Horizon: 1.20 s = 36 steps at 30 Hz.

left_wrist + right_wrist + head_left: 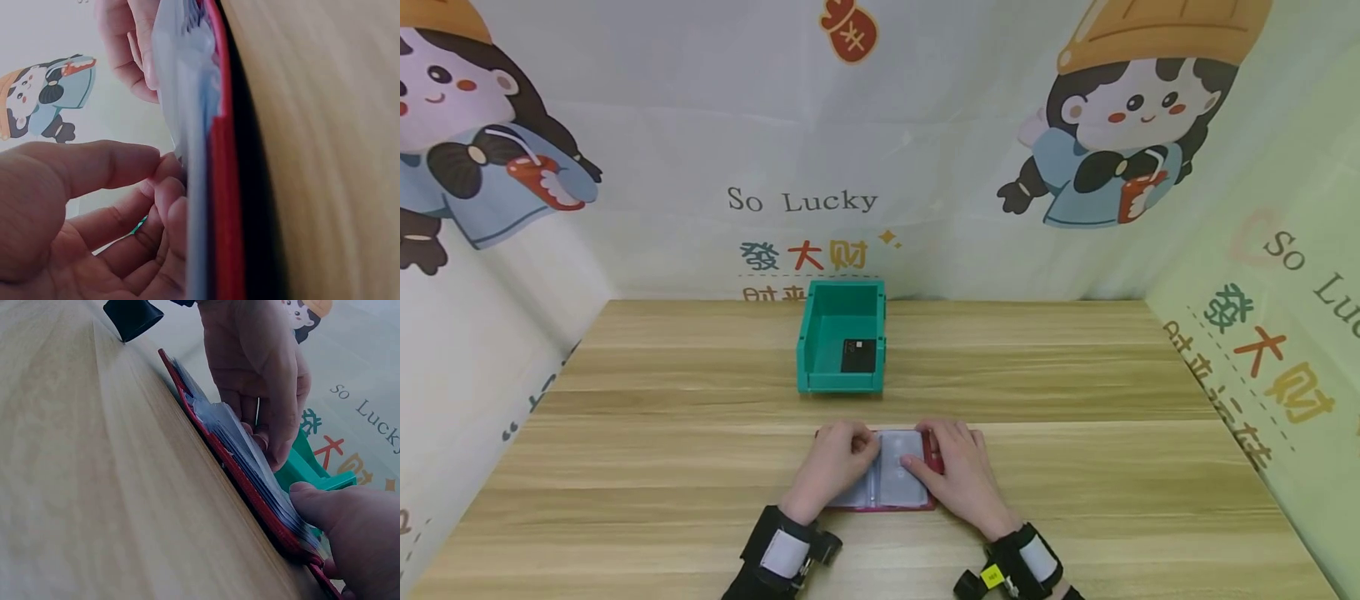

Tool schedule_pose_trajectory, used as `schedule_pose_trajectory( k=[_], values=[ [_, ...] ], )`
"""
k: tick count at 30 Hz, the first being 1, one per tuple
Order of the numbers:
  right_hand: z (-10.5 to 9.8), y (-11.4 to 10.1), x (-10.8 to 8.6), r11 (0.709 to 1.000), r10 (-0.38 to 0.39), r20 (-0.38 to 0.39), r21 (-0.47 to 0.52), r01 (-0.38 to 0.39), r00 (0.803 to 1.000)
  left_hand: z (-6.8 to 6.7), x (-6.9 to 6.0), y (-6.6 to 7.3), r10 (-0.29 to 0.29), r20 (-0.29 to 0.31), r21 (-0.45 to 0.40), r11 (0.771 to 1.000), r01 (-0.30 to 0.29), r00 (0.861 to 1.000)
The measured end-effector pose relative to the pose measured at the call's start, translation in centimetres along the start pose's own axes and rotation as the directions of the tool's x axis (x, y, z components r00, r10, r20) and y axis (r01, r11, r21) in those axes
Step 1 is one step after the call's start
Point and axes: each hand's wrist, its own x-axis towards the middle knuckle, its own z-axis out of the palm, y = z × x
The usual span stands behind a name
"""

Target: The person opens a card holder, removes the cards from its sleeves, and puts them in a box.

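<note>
A red card holder (932,451) lies spread on the table, its clear plastic sleeves (901,483) facing up. My left hand (842,454) is over the middle of it, thumb and fingertips together at a sleeve's edge. In the left wrist view the left hand (106,219) appears to pinch that sleeve; its fingertips are partly hidden. My right hand (958,467) grips the holder's right side. Seen from the right wrist, the right thumb (312,503) presses the stacked sleeves (262,472), while the other fingers are mostly hidden at the red cover.
Behind the hands stands a green bin (841,384) with a black card (858,356) on its floor. The wooden table (1075,400) reaches printed cloth walls (962,167) at the back and sides. Both wrists wear black straps (782,546) with cameras.
</note>
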Motion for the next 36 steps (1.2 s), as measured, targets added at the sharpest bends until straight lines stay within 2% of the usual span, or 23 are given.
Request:
schedule_pose_trajectory(
  k=[5,9,13,17,19,22,29,32,36],
  values=[
    [0.0,0.0,-0.1,0.997,-0.017,-0.049,0.079,0.021,0.999,0.0,-0.2,-0.2,-0.039,0.033,-0.032,0.999,0.04,0.999],
    [-0.1,0.2,-0.2,0.985,-0.077,-0.103,0.145,0.091,0.992,0.0,-0.3,-0.1,-0.058,0.058,-0.053,0.997,0.061,0.997],
    [0.0,0.4,-0.2,0.961,-0.171,-0.157,0.19,0.2,0.973,0.0,-0.2,-0.2,-0.058,0.069,-0.069,0.996,0.063,0.996],
    [0.1,0.7,-0.1,0.919,-0.275,-0.177,0.24,0.312,0.945,-0.1,-0.1,-0.7,-0.061,0.084,-0.101,0.993,0.069,0.995],
    [0.1,0.8,-0.2,0.898,-0.316,-0.155,0.27,0.348,0.936,-0.2,0.0,-1.0,-0.063,0.094,-0.123,0.99,0.074,0.994],
    [0.1,0.7,-0.2,0.887,-0.347,-0.089,0.294,0.358,0.934,-0.5,0.1,-1.2,-0.068,0.106,-0.153,0.985,0.084,0.992],
    [-0.1,0.1,-0.4,0.918,-0.341,0.094,0.25,0.309,0.936,-1.2,0.0,-0.8,-0.115,0.122,-0.175,0.975,0.135,0.986],
    [-0.2,-0.1,-0.5,0.93,-0.328,0.14,0.22,0.294,0.934,-1.4,0.0,-0.6,-0.141,0.11,-0.164,0.974,0.158,0.984],
    [-0.2,-0.1,-0.5,0.936,-0.332,0.158,0.179,0.303,0.93,-1.6,0.0,-0.8,-0.123,0.074,-0.13,0.983,0.132,0.99]
  ],
)
